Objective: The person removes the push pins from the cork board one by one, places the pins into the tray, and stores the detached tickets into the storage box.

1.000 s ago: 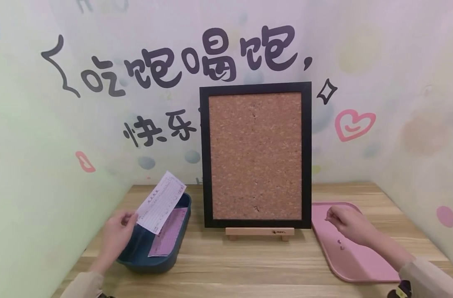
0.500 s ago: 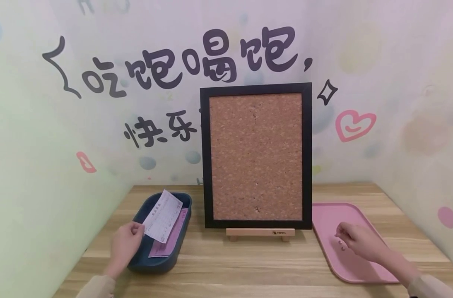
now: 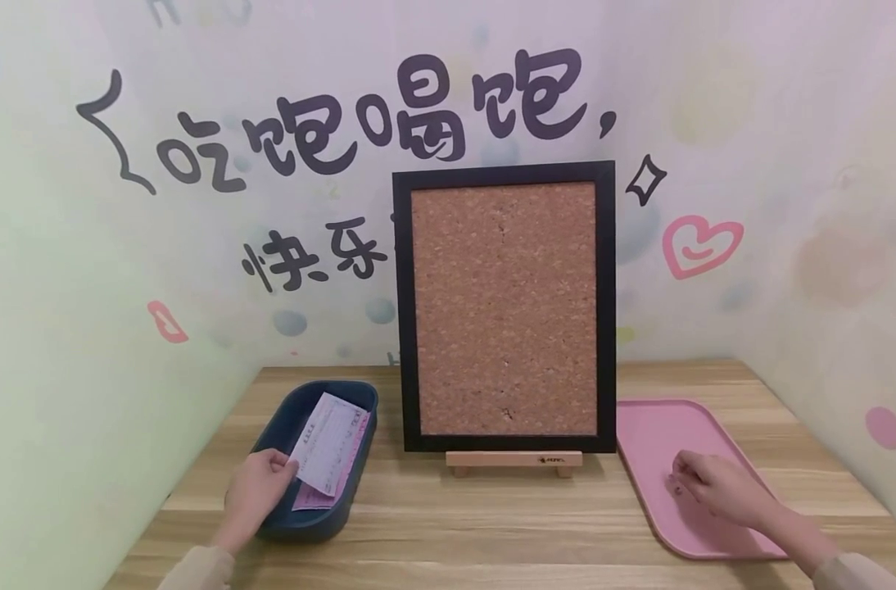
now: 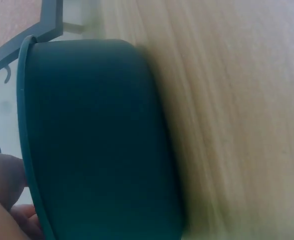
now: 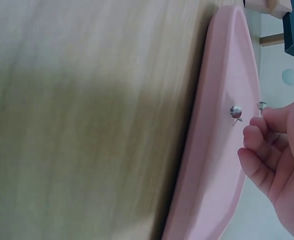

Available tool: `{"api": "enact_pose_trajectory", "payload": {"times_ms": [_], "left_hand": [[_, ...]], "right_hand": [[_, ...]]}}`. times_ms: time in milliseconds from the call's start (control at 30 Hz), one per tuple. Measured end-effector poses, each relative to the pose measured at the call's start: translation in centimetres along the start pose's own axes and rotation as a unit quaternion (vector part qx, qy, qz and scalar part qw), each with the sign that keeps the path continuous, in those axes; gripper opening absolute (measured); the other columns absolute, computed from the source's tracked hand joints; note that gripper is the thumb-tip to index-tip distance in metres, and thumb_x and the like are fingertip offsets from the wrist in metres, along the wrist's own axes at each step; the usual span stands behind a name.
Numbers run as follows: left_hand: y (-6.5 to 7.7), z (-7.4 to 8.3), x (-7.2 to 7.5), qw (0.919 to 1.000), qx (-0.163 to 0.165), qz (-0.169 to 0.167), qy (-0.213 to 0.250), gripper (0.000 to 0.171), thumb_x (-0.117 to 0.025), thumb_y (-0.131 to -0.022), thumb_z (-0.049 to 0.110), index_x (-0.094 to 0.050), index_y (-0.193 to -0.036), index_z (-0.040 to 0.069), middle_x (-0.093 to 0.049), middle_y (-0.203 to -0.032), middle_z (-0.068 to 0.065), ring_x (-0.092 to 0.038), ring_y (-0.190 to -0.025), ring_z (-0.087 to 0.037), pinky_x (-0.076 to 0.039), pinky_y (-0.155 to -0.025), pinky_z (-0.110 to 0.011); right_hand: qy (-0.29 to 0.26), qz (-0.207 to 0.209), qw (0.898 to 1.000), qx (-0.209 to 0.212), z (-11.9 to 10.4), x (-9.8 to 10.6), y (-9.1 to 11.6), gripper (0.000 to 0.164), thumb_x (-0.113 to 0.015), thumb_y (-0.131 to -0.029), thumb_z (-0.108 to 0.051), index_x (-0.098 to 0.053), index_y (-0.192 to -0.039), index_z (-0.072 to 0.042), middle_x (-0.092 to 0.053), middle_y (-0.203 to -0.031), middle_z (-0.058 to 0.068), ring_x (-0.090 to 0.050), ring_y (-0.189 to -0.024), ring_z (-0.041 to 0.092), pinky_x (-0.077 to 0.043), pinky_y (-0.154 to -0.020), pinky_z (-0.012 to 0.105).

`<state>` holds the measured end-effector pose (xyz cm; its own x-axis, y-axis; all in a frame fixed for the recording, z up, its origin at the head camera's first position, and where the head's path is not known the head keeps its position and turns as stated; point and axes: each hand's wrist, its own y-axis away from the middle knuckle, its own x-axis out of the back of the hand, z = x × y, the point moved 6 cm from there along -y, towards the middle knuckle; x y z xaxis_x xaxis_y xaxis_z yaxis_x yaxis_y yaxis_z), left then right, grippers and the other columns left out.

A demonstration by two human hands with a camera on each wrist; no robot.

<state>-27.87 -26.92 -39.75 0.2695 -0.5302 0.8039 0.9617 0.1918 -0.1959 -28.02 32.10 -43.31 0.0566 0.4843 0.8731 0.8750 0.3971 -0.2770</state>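
Observation:
At the left of the head view, my left hand (image 3: pixel 262 492) pinches the near left edge of a white printed paper slip (image 3: pixel 328 442). The slip lies tilted over a pink printed slip (image 3: pixel 317 498) inside a dark blue bin (image 3: pixel 315 524). In the left wrist view the bin's wall (image 4: pixel 97 140) hides the papers. My right hand (image 3: pixel 724 487) is low over a pink tray (image 3: pixel 654 426), fingers curled. The right wrist view shows a silver thumbtack (image 5: pixel 262 105) pinched at its fingertips. Beside it, a loose thumbtack (image 5: pixel 235 112) lies on the tray, its pin partly visible.
Between bin and tray stands a black-framed cork board (image 3: pixel 505 311) on a small wooden easel (image 3: pixel 514 459). Behind is a wall (image 3: pixel 787 123) with painted lettering. The wooden table (image 3: pixel 448 524) runs in front of the board.
My left hand has lowered the white slip down into the bin, moving slightly right. My right hand has moved down and right over the tray, now covering part of where the loose thumbtacks showed.

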Motion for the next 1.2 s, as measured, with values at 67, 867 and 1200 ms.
{"api": "enact_pose_trajectory", "payload": {"times_ms": [67,867,1200], "left_hand": [[0.0,0.0,-0.2,0.9999,-0.003,-0.009,-0.013,0.018,-0.062,-0.077,0.014,-0.063,-0.076,-0.004,-0.065,-0.068,-0.011,-0.057,-0.06,-0.02,-0.043,-0.053,-0.034],[-0.4,-0.1,-1.4,0.9946,-0.003,-0.069,-0.078,0.016,-0.067,-0.071,0.015,-0.065,-0.071,-0.001,-0.062,-0.068,-0.011,-0.053,-0.059,-0.021,-0.043,-0.052,-0.037],[-0.2,-0.2,-1.2,0.9946,-0.003,-0.064,-0.082,0.016,-0.067,-0.071,0.016,-0.064,-0.072,0.0,-0.062,-0.068,-0.011,-0.054,-0.061,-0.022,-0.043,-0.052,-0.038]], "right_hand": [[0.005,-0.001,1.0,0.002,0.1,0.0,0.1,0.008,-0.059,-0.082,-0.001,-0.056,-0.08,-0.008,-0.045,-0.061,-0.013,-0.038,-0.05,-0.006,-0.036,-0.043,0.019],[-0.028,0.006,0.999,0.017,1.3,-0.8,0.9,0.012,-0.061,-0.082,-0.002,-0.056,-0.077,-0.011,-0.05,-0.068,-0.016,-0.039,-0.061,-0.006,-0.035,-0.051,0.019],[-0.029,0.013,0.999,0.04,0.9,-1.0,1.0,0.008,-0.062,-0.081,-0.001,-0.058,-0.079,-0.008,-0.057,-0.073,-0.012,-0.045,-0.065,-0.006,-0.041,-0.053,0.021]]}}
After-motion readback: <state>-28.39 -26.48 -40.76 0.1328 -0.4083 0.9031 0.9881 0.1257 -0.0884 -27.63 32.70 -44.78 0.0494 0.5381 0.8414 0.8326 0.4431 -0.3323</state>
